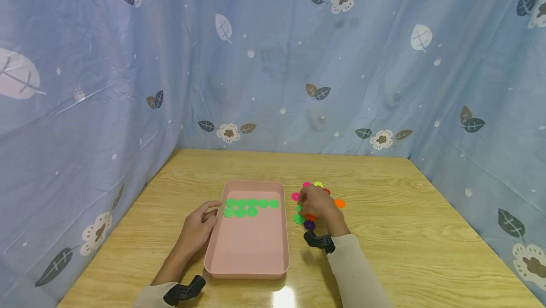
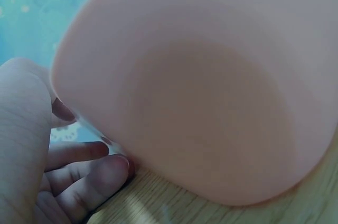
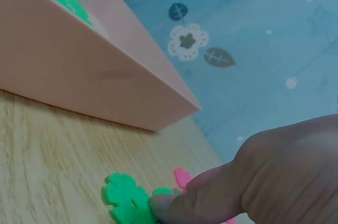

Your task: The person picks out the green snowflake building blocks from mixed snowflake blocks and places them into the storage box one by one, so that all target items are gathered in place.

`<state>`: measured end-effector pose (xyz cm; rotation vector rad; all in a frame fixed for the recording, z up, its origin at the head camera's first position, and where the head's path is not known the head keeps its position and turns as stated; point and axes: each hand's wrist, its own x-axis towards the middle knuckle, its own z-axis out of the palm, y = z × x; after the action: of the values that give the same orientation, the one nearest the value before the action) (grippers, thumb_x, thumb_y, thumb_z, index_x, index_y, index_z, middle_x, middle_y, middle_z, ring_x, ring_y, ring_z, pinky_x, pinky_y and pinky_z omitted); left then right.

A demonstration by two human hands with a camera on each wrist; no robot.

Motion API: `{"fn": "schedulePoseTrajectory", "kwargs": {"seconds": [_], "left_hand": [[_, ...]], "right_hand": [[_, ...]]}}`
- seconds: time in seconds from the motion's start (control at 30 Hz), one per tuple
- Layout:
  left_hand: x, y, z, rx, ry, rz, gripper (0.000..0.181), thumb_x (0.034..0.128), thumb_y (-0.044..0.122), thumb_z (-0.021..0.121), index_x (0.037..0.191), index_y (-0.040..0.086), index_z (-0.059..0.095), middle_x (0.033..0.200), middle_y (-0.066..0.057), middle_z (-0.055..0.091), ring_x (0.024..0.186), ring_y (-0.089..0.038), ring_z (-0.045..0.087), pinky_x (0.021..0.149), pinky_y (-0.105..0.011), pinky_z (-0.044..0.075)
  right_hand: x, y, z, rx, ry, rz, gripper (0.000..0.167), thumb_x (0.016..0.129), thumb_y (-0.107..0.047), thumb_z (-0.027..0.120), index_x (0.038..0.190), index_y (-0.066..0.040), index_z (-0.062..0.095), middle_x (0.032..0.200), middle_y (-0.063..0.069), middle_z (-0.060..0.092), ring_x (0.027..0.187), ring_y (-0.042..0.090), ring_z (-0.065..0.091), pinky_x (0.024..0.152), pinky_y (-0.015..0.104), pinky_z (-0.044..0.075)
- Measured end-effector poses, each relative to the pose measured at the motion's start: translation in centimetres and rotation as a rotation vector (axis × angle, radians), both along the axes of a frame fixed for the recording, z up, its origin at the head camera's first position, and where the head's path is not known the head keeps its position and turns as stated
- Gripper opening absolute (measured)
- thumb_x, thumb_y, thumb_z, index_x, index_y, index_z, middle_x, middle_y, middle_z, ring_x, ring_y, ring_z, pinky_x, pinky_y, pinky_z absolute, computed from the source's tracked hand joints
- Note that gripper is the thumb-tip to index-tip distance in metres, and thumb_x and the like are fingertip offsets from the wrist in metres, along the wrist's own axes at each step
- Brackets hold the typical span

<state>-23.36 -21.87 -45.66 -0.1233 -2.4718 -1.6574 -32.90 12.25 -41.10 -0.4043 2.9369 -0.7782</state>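
Several green flower-shaped plastic discs (image 1: 252,202) lie in two rows at the far end of a pink tray (image 1: 249,256). My left hand (image 1: 197,227) rests against the outside of the tray's left wall, its fingertips touching near the rim. Right of the tray, my right hand (image 1: 317,202) reaches down into a small group of coloured discs, fingers bent. The right wrist view has its thumb touching the edge of a green disc (image 3: 125,197) on the table. A second green disc (image 3: 161,191) is partly hidden behind that thumb; whether the fingers pinch either disc is hidden.
Around the right hand lie pink (image 1: 295,196), yellow (image 1: 318,184), orange (image 1: 340,203) and purple discs (image 1: 309,225). The wooden table (image 1: 405,232) is bordered behind and at both sides by a blue patterned curtain (image 1: 277,61).
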Motion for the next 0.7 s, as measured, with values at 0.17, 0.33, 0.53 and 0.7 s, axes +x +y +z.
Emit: {"fn": "schedulePoseTrajectory", "kwargs": {"seconds": [0.17, 0.33, 0.53, 0.7], "left_hand": [[0.1, 0.1, -0.1, -0.01, -0.001, 0.004, 0.042, 0.0984, 0.008, 0.049, 0.139, 0.008, 0.058, 0.132, -0.024, 0.064, 0.123, -0.038, 0.063, 0.075, -0.029, 0.052], [0.1, -0.1, -0.2, -0.026, 0.001, 0.008, 0.042, 0.0982, 0.009, 0.049, 0.139, 0.009, 0.059, 0.132, -0.024, 0.064, 0.119, -0.037, 0.066, 0.07, -0.03, 0.052], [0.0, -0.2, 0.0, -0.034, -0.004, 0.011, 0.041, 0.0988, 0.01, 0.049, 0.139, 0.01, 0.059, 0.132, -0.024, 0.065, 0.113, -0.035, 0.069, 0.071, -0.029, 0.052], [0.1, -0.2, 0.0, -0.055, 0.0, 0.011, 0.042, 0.0992, 0.01, 0.048, 0.14, 0.01, 0.059, 0.13, -0.022, 0.066, 0.119, -0.036, 0.066, 0.078, -0.03, 0.053]], "right_hand": [[0.0, 0.0, -0.2, 0.023, -0.006, 0.002, 0.019, 0.076, -0.007, 0.086, 0.088, -0.01, 0.071, 0.09, 0.003, 0.067, 0.076, 0.022, 0.059, 0.068, 0.038, 0.054], [-0.1, 0.1, -0.1, -0.002, -0.018, 0.007, 0.014, 0.079, -0.007, 0.082, 0.082, -0.01, 0.069, 0.082, 0.003, 0.064, 0.071, 0.021, 0.056, 0.062, 0.034, 0.05], [0.0, 0.4, 0.5, -0.09, 0.011, 0.024, 0.01, 0.086, 0.0, 0.069, 0.08, -0.007, 0.065, 0.078, 0.005, 0.058, 0.066, 0.019, 0.049, 0.058, 0.031, 0.041], [0.2, -0.4, 1.0, -0.233, 0.083, 0.017, 0.006, 0.091, -0.003, 0.069, 0.088, -0.004, 0.064, 0.077, 0.006, 0.058, 0.063, 0.018, 0.052, 0.059, 0.031, 0.045]]}}
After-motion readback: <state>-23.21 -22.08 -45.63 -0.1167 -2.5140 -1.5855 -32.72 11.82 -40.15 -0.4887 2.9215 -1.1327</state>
